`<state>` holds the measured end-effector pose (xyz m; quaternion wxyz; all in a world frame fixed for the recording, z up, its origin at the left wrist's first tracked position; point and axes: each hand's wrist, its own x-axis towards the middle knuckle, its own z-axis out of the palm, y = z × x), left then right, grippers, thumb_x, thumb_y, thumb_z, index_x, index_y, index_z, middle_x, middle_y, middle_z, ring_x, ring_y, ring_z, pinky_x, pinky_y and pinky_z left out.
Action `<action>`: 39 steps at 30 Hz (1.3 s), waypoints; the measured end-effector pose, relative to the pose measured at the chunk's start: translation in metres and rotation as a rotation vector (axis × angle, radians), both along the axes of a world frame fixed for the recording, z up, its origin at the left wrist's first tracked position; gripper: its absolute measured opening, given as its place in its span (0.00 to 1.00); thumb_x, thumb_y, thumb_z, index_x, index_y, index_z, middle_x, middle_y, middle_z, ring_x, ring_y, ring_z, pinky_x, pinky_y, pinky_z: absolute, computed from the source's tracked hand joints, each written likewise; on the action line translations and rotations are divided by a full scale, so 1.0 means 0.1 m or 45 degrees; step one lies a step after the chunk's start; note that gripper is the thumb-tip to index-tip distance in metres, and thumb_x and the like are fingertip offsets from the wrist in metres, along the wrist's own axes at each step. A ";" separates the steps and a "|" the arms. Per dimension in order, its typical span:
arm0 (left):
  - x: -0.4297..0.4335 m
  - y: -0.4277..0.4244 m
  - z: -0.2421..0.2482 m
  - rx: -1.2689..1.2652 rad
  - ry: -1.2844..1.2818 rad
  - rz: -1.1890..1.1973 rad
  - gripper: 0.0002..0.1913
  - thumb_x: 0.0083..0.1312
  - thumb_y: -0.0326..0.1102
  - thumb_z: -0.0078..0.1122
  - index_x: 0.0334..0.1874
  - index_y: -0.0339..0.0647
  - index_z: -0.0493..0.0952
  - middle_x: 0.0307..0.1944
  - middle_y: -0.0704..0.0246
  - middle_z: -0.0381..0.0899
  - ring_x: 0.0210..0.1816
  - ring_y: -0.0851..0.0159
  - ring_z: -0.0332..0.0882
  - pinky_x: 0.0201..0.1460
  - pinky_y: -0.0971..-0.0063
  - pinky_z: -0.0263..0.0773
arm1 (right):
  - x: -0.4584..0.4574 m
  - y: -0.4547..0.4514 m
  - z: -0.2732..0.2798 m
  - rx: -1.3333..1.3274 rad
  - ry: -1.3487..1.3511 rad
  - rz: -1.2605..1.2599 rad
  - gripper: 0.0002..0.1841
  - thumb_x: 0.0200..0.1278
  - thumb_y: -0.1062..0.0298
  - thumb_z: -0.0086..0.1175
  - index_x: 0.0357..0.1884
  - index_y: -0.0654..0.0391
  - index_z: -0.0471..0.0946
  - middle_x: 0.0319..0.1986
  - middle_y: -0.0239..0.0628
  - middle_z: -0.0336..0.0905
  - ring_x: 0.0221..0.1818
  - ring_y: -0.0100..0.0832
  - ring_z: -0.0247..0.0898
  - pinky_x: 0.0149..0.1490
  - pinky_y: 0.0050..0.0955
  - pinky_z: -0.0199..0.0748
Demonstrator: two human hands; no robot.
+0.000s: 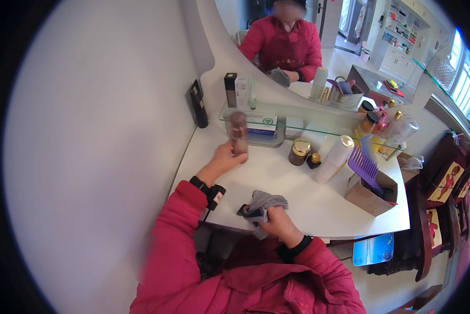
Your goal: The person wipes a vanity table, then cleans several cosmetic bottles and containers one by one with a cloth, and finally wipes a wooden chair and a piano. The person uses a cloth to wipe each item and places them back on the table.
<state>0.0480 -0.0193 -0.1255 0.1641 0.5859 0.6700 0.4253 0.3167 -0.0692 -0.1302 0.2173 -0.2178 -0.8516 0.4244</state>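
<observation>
My left hand (224,160) is closed around the lower part of a brownish bottle (239,131), blurred, at the left end of the glass shelf (317,132). Near the front edge of the white dressing table (274,180), my right hand (277,223) grips a grey cloth (269,199). A dark object (250,212) shows among the cloth's folds; what it is I cannot tell. Right of the bottle lie a flat tin (264,140) and a blue-and-white box (262,123). A gold-lidded jar (299,151) and a small dark bottle (314,160) stand farther right.
A white cylindrical bottle (335,159) stands beside a cardboard box (370,196) holding a purple comb (363,167). Several jars and bottles crowd the shelf's right end. A black object (198,106) leans by the left wall, near upright boxes (231,90). A mirror (337,51) rises behind.
</observation>
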 end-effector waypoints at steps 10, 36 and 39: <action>-0.69 -0.28 -0.08 0.215 -0.073 0.367 0.25 0.49 0.41 0.67 0.47 0.35 0.71 0.34 0.61 0.81 0.34 0.62 0.79 0.39 0.72 0.73 | -0.01 -0.01 0.08 0.087 0.140 -0.012 0.18 0.45 0.75 0.57 0.43 0.54 0.76 0.42 0.44 0.75 0.46 0.47 0.70 0.49 0.35 0.68; 0.89 -1.04 0.68 -0.153 -0.756 -0.679 0.30 0.49 0.36 0.63 0.53 0.30 0.64 0.33 0.64 0.76 0.33 0.68 0.75 0.39 0.73 0.71 | -0.34 0.64 1.21 -0.928 1.095 0.087 0.16 0.63 0.62 0.41 0.45 0.62 0.74 0.40 0.34 0.76 0.42 0.28 0.71 0.48 0.26 0.69; 0.94 -1.00 0.65 0.074 -0.745 -0.595 0.30 0.53 0.34 0.60 0.57 0.32 0.62 0.42 0.66 0.75 0.42 0.69 0.74 0.46 0.74 0.70 | -0.42 0.34 0.96 -0.736 1.040 -0.069 0.21 0.67 0.57 0.37 0.53 0.62 0.68 0.50 0.40 0.70 0.52 0.33 0.65 0.57 0.30 0.62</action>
